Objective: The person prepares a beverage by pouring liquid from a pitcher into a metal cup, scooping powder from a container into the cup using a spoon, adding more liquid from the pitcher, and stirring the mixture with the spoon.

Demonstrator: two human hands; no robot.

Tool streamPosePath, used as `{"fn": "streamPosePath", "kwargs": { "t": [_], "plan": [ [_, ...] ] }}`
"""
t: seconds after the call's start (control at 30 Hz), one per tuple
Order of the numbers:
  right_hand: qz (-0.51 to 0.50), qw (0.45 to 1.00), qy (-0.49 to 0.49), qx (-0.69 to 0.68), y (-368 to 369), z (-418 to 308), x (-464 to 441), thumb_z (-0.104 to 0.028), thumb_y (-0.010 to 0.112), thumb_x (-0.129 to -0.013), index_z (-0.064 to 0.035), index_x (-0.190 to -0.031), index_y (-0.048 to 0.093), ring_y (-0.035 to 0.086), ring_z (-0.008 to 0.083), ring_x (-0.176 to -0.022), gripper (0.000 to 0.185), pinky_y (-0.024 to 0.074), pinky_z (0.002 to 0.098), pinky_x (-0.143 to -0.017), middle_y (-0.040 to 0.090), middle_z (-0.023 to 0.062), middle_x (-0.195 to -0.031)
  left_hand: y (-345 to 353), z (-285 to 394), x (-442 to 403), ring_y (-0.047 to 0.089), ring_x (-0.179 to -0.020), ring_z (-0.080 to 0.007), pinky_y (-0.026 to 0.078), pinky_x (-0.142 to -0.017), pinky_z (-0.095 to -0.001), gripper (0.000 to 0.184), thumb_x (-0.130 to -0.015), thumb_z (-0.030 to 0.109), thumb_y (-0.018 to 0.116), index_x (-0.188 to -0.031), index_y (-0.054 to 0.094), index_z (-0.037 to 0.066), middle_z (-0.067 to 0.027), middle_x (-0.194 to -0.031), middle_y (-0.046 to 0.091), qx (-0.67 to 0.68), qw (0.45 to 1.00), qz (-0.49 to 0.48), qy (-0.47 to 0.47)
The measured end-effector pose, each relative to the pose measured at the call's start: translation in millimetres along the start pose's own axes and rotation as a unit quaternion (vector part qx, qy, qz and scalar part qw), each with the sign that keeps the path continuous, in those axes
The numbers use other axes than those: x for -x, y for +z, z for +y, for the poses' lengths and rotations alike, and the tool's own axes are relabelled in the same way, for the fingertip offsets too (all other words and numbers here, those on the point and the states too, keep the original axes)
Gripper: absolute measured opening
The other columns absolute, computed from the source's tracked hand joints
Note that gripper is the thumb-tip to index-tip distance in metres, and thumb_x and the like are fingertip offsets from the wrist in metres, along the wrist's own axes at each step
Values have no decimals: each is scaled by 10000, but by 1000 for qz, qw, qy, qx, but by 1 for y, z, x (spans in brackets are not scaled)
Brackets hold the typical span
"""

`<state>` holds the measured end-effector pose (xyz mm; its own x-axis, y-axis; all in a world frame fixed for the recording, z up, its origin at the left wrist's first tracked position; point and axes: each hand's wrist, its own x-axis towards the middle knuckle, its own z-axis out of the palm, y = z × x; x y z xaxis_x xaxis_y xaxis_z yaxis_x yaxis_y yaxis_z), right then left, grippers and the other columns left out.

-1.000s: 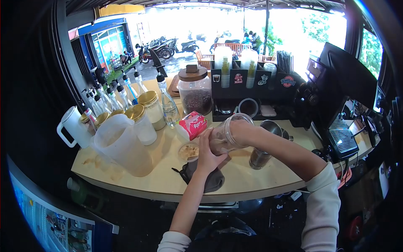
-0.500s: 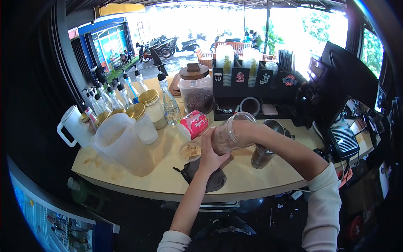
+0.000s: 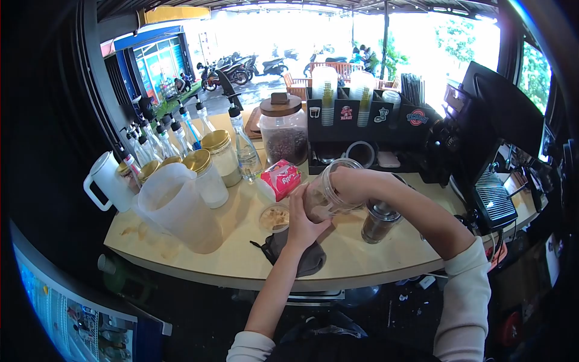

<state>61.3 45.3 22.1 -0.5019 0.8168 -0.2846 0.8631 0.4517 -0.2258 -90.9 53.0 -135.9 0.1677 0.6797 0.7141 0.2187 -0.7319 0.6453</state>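
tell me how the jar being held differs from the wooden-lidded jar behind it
The held jar is tilted in the left hand; the wooden-lidded jar stands upright.

The held jar's mouth is open, with the right hand reaching in; the wooden-lidded jar is covered.

The held jar's contents look pale; the wooden-lidded jar holds a dark, bean-like fill.

Both are see-through.

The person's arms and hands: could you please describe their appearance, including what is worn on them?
The left sleeve and right sleeve are off-white and plain, each ending well short of the wrist. The left hand looks ungloved; so does the right hand, though part of it is unclear. Both wrists look bare.
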Motion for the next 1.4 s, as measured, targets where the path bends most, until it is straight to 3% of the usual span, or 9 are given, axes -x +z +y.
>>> {"fn": "streamPosePath", "kwargs": {
  "t": [0.03,0.1,0.23,0.3,0.83,0.93,1.2,1.33,1.4],
  "plan": [
    [0,1000,0,0,0,-1,2,-163,645,-811,-104,-1271,563,627,326,-994,471,484,409,-886,649,172,-1105,0,0,0,433,-1228,-346,360,-1054,-436,975,-544,103,844,-1375,335,80,-162,-1297,437,0,1000,0,1],
    [63,998,-20,6,-2,-6,7,-183,718,-717,-30,-970,696,672,304,-850,297,522,387,-759,695,171,-928,0,0,0,432,-1230,-346,358,-1058,-433,973,-545,104,845,-1374,337,77,-162,-1299,436,5,1000,2,-6],
    [44,999,11,20,-5,-4,5,-179,703,-718,-32,-931,714,668,307,-826,260,522,382,-752,692,172,-915,0,-1,1,430,-1233,-346,354,-1062,-432,972,-546,105,845,-1374,338,73,-164,-1300,434,5,1000,4,-8],
    [101,992,-70,17,-2,2,4,-174,682,-723,-35,-895,730,664,306,-800,227,524,376,-741,689,175,-879,1,-2,0,449,-1216,-343,363,-1043,-442,950,-549,134,847,-1355,350,58,-154,-1294,448,-2,1000,14,-2],
    [80,993,-84,-23,-22,-1,26,-143,598,-785,-10,-926,706,650,303,-785,222,512,364,-766,683,170,-853,0,1,0,437,-1221,-345,364,-1051,-434,975,-549,110,852,-1371,329,71,-162,-1283,431,-6,1000,1,-14],
    [116,984,-117,-62,-23,8,29,-130,629,-729,-26,-926,728,655,270,-727,244,516,360,-709,683,168,-819,1,1,0,430,-1229,-343,360,-1054,-434,978,-545,104,850,-1369,325,70,-160,-1287,424,-9,1000,2,-9],
    [152,974,-106,-130,-35,32,46,-158,697,-789,9,-971,707,601,138,-724,247,477,277,-691,682,94,-818,-1,5,-2,449,-1211,-324,364,-1037,-433,949,-544,144,856,-1344,353,61,-145,-1264,454,-17,1000,13,-15],
    [179,964,-129,-146,-39,43,54,-163,709,-806,5,-988,706,585,125,-753,247,473,278,-705,681,63,-846,0,2,0,441,-1221,-330,358,-1053,-434,973,-523,136,853,-1350,345,60,-152,-1266,444,-13,999,7,-37],
    [197,956,-131,-173,-41,46,59,-195,704,-780,-12,-981,716,595,160,-710,272,489,318,-717,666,91,-760,0,0,1,452,-1210,-315,359,-1047,-427,965,-528,150,864,-1340,352,48,-146,-1255,454,-1,999,5,-53]
  ]
}}
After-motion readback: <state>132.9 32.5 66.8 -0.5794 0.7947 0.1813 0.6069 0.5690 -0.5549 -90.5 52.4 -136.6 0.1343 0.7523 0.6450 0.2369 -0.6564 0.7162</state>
